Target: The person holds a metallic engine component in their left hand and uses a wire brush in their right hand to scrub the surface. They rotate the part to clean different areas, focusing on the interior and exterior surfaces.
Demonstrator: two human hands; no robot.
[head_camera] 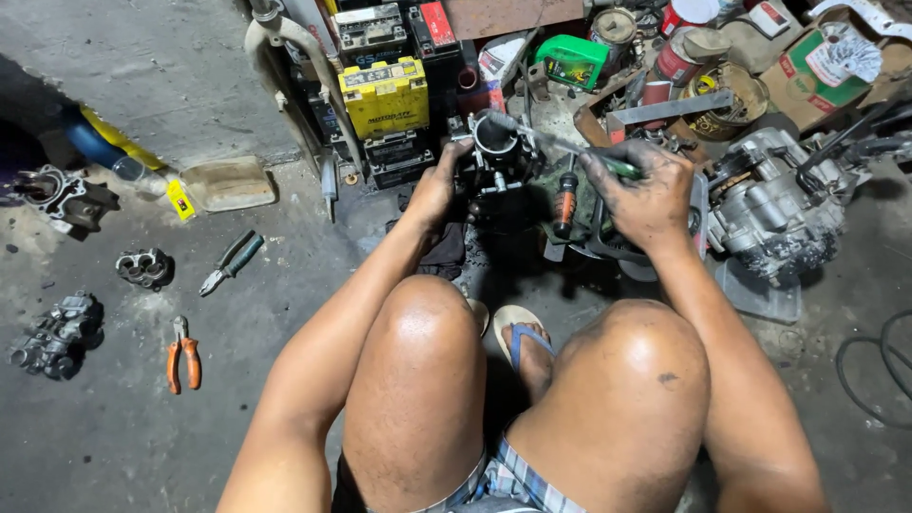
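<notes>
two greasy hands working on concrete floor (142,418), left hand (435,190) gripping carburetor (494,152), right hand (646,195) clenching green-handled screwdriver (570,149) into it

Hard light fell from near the camera, putting glare on both knees (532,361). Corners toward ten and four o'clock stayed dim. The focus was sharp, while the edges bowed slightly.

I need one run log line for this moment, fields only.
left hand: holds carburetor | right hand: green screwdriver, tip at carburetor | floor: two pliers, engine
</notes>
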